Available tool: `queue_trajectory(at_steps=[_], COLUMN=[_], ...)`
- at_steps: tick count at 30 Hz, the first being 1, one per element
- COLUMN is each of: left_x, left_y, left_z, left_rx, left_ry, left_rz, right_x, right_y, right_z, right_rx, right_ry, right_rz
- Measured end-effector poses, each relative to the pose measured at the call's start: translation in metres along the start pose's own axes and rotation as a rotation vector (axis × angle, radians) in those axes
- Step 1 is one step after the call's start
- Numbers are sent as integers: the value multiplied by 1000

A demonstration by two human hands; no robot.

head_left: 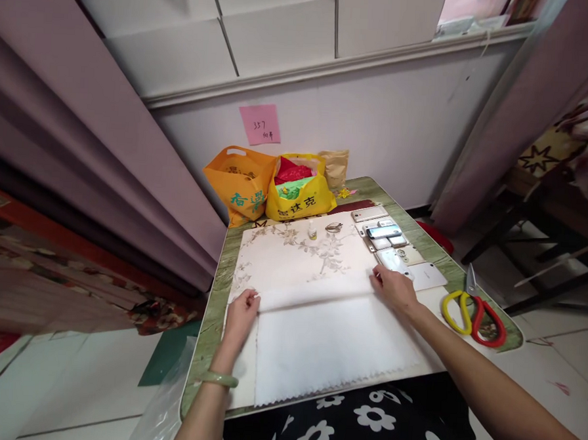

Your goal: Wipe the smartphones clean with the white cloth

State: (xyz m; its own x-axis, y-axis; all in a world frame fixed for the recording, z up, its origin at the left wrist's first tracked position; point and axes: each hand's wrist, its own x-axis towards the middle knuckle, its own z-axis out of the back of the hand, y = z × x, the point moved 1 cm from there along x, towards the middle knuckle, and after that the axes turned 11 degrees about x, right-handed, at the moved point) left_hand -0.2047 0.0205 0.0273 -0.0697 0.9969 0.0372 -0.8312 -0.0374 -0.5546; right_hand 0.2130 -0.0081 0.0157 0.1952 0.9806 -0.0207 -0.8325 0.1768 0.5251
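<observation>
A white cloth (327,346) with a zigzag-cut near edge lies on a pale flower-printed sheet (276,265). Its far edge is turned over into a fold or soft roll running between my hands. At the left end of that fold, my left hand (242,317) pinches the cloth with curled fingers, a green bangle on its wrist. My right hand (395,288) grips the fold's right end between thumb and fingers, close beside several phones (426,276). Beyond the fold, a small white bottle (312,231) and a thin dark wire-like item (334,227) rest on the printed sheet.
Scissors (477,316) with yellow and red handles lie at the green table's (369,188) right edge. An orange bag (239,187), a yellow bag (302,201) and a brown paper packet (334,167) stand at the back against the wall. Purple curtains (145,140) hang at the left.
</observation>
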Motion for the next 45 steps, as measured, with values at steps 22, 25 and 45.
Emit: queue_trajectory(at_steps=[22,25,45], left_x=[11,19,-4], left_y=[-38,-42,-98], left_z=[5,11,-101], left_rx=[286,241,502], left_ry=[251,284,46], left_rz=[-390,-412,-351], right_x=[17,29,5], right_y=[19,29,84], right_z=[15,26,-89], right_rx=[-3,-21,8], right_ry=[139,137,65], right_rz=[203,234,374])
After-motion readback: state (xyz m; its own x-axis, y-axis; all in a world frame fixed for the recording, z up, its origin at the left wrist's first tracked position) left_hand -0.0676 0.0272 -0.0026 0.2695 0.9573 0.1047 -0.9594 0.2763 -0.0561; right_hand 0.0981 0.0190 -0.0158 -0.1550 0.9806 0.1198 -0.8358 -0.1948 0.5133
